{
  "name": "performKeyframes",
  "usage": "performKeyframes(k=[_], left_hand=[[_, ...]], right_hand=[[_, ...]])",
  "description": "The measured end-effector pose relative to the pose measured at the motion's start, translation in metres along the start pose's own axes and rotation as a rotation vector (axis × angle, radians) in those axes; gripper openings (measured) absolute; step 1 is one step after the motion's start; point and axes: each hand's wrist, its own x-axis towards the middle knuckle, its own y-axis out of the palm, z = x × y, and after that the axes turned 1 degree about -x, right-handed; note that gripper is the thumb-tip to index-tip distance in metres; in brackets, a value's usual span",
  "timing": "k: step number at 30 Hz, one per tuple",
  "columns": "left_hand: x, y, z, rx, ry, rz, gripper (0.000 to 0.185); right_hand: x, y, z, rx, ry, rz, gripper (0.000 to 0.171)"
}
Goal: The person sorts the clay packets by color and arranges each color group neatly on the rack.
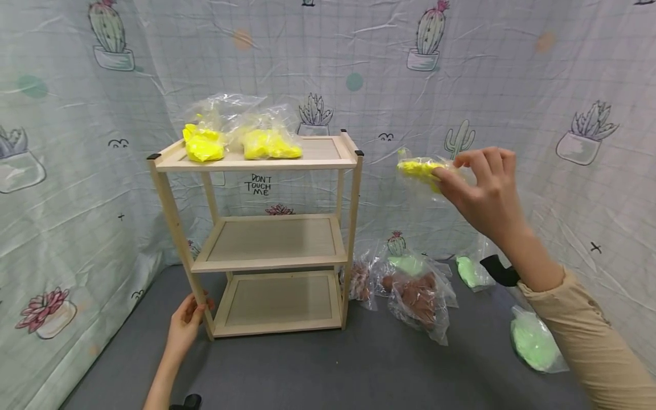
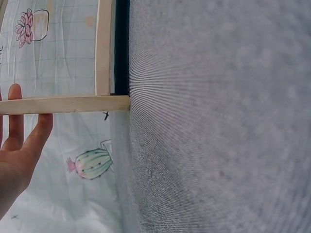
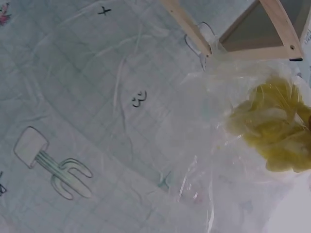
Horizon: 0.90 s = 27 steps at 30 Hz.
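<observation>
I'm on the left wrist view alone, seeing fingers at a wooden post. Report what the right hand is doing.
Observer: The right hand pinches a clear bag of yellow material, held up in the air to the right of the wooden rack.
Operator: Now tell me what sits on top.
Observer: Two yellow-filled bags rest side by side on the top shelf.
Operator: Check low down, on the right.
Observer: A bag of reddish-brown material lies on the grey surface beside the rack.
</observation>
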Motion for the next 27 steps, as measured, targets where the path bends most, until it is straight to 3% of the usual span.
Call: performKeyframes(k=[12,27], left_hand=[[0.001,-0.001,0.000,0.003,0.021,0.016,0.029],[0.000,0.001,0.001,-0.024,0.027,0.008,0.031]], right_hand=[[0.051,0.027,0.011,0.043,0.002,-0.283,0.011],[0.081,0.071,0.027,0.023,-0.083,-0.384,0.018]])
